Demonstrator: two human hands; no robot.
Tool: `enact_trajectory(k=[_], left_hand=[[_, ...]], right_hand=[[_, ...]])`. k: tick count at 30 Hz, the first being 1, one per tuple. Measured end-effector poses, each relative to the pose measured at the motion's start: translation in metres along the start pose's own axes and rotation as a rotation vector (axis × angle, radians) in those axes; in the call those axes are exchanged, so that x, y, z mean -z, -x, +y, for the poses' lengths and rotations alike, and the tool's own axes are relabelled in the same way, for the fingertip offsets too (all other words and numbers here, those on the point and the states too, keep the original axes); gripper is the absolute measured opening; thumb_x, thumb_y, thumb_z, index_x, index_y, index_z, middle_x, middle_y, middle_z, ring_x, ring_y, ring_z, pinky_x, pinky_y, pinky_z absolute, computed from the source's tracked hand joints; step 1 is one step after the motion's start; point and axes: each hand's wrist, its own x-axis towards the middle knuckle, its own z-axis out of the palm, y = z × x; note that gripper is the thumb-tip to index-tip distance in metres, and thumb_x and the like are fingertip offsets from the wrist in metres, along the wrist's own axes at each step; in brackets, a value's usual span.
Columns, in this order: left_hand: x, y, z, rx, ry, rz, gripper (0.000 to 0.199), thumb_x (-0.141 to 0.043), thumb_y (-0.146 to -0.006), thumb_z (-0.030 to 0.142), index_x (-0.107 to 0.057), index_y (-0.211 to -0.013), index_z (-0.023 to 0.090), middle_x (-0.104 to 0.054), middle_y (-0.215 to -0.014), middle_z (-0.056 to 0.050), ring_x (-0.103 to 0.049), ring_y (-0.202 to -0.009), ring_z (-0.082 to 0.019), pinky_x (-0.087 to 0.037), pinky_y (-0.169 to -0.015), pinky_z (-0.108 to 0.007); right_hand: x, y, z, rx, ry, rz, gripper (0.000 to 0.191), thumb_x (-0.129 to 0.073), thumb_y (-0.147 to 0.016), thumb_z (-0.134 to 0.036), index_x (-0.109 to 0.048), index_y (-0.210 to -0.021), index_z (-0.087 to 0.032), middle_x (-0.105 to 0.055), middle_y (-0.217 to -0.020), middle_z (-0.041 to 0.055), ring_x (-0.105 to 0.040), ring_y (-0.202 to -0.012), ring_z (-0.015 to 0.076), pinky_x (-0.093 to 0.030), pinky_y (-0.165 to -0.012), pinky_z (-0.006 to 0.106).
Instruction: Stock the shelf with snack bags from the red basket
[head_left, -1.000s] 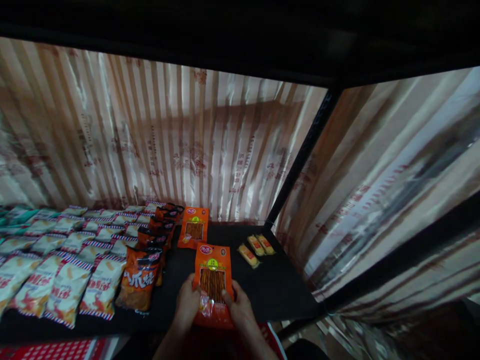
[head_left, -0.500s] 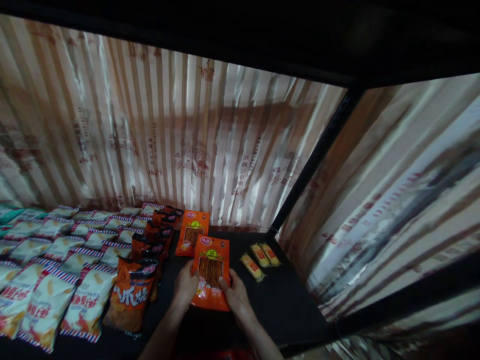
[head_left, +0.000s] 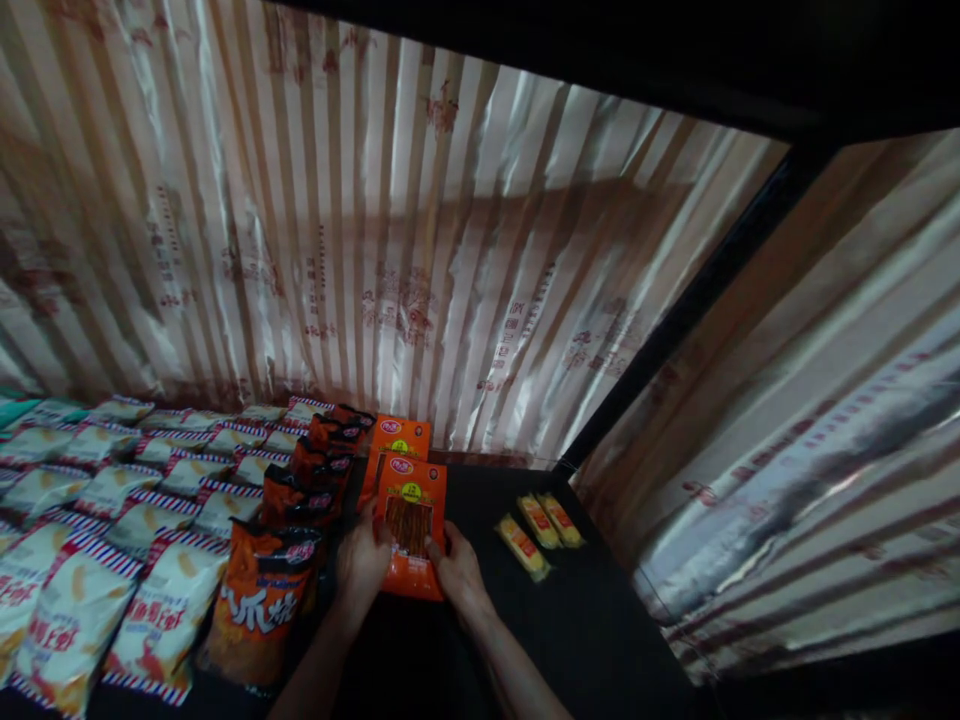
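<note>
An orange snack packet [head_left: 409, 520] with a clear window showing brown strips is held upright between my two hands. My left hand [head_left: 364, 558] grips its left edge, thumb on the front. On the right edge, my right hand [head_left: 459, 568] pinches it with the thumb in front. Just behind stands a matching orange packet [head_left: 405, 432], partly covered by the held one; whether they touch I cannot tell. Left of my left hand is a row of orange-and-black snack bags [head_left: 259, 610].
Several white bags with striped edges [head_left: 161, 610] fill the left side of the black shelf [head_left: 592, 620]. Three small yellow packs [head_left: 523, 548] lie to the right. Striped, printed sheeting [head_left: 405, 230] hangs behind, and a dark post [head_left: 690, 310] stands at the corner.
Both hands have moved the held packet away from me, closer to the packet behind, covering more of it. The view has shifted slightly.
</note>
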Motion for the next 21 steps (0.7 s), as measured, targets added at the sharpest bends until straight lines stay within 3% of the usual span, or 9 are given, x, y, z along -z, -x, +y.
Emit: enact_trajectory(k=[6, 13, 21], left_hand=[[-0.002, -0.004, 0.007, -0.029, -0.072, 0.084, 0.047, -0.040, -0.083, 0.021, -0.044, -0.129, 0.011, -0.059, -0.119, -0.016, -0.060, -0.101, -0.023, -0.043, -0.088, -0.031], [-0.005, -0.012, 0.010, -0.084, -0.227, 0.101, 0.043, -0.036, -0.085, 0.020, -0.047, -0.125, 0.011, -0.056, -0.123, -0.013, -0.056, -0.107, -0.020, -0.042, -0.089, -0.026], [-0.008, -0.020, 0.007, -0.116, -0.230, 0.153, 0.041, -0.038, -0.083, 0.018, -0.050, -0.121, 0.010, -0.053, -0.126, -0.013, -0.052, -0.112, -0.018, -0.041, -0.091, -0.024]], right_hand=[[-0.009, -0.021, 0.001, 0.010, 0.114, 0.029, 0.024, -0.051, -0.070, -0.023, -0.063, -0.089, -0.017, -0.070, -0.087, 0.0066, -0.064, -0.082, 0.0215, -0.046, -0.074, 0.029], [-0.017, -0.036, -0.004, 0.014, 0.235, 0.052, 0.018, -0.052, -0.071, -0.021, -0.064, -0.084, -0.019, -0.070, -0.081, 0.0038, -0.063, -0.074, 0.0184, -0.044, -0.068, 0.025], [-0.024, -0.045, -0.005, -0.008, 0.268, 0.072, 0.018, -0.051, -0.072, -0.021, -0.064, -0.084, -0.018, -0.070, -0.081, 0.0057, -0.064, -0.073, 0.0190, -0.043, -0.066, 0.025]])
